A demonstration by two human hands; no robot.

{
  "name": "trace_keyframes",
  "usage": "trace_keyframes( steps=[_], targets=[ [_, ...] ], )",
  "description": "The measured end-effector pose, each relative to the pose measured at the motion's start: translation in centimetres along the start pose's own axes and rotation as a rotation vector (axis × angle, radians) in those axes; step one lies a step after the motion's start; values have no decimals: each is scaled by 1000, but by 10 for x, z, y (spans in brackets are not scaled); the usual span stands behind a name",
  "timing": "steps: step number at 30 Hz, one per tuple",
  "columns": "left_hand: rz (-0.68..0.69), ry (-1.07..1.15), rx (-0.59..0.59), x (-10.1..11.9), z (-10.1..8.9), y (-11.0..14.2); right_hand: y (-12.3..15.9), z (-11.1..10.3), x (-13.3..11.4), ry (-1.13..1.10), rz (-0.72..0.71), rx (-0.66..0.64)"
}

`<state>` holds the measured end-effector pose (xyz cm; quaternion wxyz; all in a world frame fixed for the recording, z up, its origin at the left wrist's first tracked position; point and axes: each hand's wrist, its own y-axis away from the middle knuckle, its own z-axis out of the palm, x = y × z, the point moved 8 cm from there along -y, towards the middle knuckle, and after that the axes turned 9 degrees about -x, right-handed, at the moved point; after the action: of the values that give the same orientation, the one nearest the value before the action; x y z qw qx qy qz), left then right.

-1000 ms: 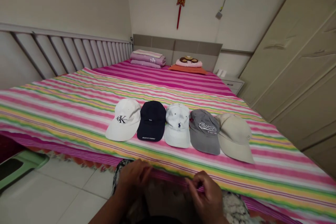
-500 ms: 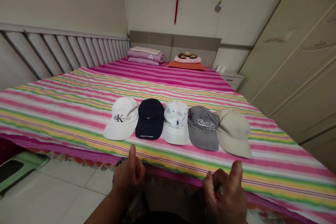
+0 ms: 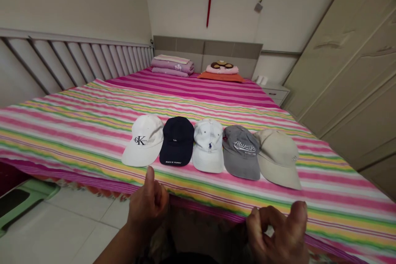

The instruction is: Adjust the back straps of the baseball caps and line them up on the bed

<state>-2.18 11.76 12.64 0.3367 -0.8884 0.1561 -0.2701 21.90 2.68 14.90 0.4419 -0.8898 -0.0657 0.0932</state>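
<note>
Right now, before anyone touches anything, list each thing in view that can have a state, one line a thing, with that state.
Left hand: raised, thumb up, empty.
Right hand: fingers curled at the bed edge, nothing clearly held.
Striped bedsheet: spread flat, hanging over the near edge.
White CK cap: crown up, brim near.
Navy cap: crown up, brim near.
White pony-logo cap: crown up, brim near.
Gray Always cap: crown up, brim near.
Beige cap: crown up, brim near.
Wardrobe door: shut.
Nightstand drawer: shut.

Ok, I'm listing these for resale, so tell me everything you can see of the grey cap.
The grey baseball cap looks like faded cotton twill, with a curved peak and "Always" embroidered in white across the front. It lies crown up on the striped bedsheet, peak toward the near bed edge, tight between the white cap and beige cap.
</note>
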Motion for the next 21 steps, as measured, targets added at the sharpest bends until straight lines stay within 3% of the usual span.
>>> trace_keyframes(
  steps=[3, 5, 7, 9, 11, 13, 15, 17, 19, 21],
  targets=[
    [73, 1, -24, 1, 12, 4, 1, 10, 2, -81, 49, -59],
    [128, 55, -205, 0, 37, 7, 1, 29, 5, -151, 45, -164],
    [139, 97, -467, -5, 70, 14, 4, 59, 14, -231, 89, -342],
    [35, 143, -639, -21, 98, 24, 17, 92, 34, -337, 234, -537],
    [-199, 273, -656, -49, 112, 30, 38, 118, 55, -487, 432, -659],
    [-546, 569, -536, -84, 119, 39, 68, 141, 66, -676, 614, -783],
    [-930, 961, -282, -119, 121, 53, 103, 160, 64, -797, 736, -921],
    [-1216, 1233, -1, -143, 121, 65, 132, 174, 56, -872, 807, -996],
    [-1350, 1313, 180, -160, 117, 65, 156, 187, 43, -940, 859, -1067],
    [-1395, 1327, 293, -174, 112, 56, 169, 198, 27, -1008, 851, -1132]
  ],
)
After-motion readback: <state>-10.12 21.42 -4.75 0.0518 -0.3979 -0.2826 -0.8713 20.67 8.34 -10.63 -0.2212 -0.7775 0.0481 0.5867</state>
